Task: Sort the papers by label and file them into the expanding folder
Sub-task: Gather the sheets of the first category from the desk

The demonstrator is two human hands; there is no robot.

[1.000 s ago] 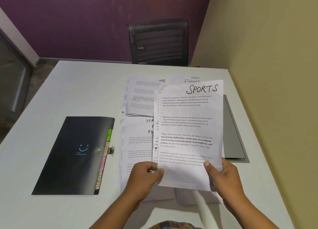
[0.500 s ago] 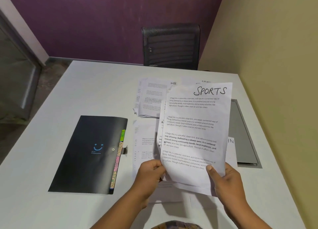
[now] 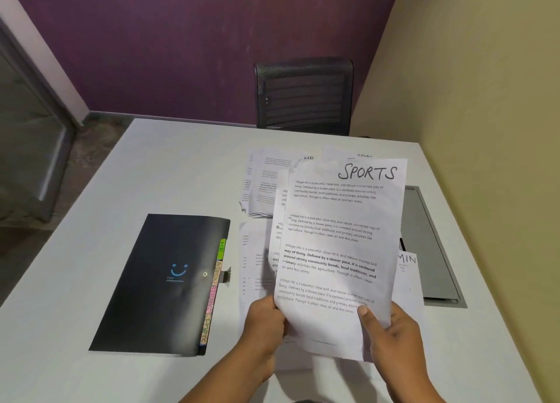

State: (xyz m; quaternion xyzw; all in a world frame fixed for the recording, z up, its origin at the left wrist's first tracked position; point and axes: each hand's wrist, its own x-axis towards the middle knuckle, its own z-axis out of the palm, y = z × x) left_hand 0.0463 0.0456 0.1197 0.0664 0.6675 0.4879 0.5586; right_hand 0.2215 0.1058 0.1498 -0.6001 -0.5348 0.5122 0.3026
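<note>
Left hand (image 3: 264, 320) and right hand (image 3: 391, 327) each grip a lower corner of the SPORTS sheet (image 3: 339, 251), held raised above the counter (image 3: 106, 190), another sheet behind it. Loose papers (image 3: 266, 181) lie beyond. Black expanding folder (image 3: 163, 281) lies closed, left of the hands, coloured tabs along its right edge.

the folder (image 3: 169, 281) looked like smooth black plastic with a soft sheen. the sheets (image 3: 339, 251) were thin white paper, slightly creased. the table (image 3: 121, 175) was matt and smooth. the chair back (image 3: 304, 96), far off, was dark woven mesh.
</note>
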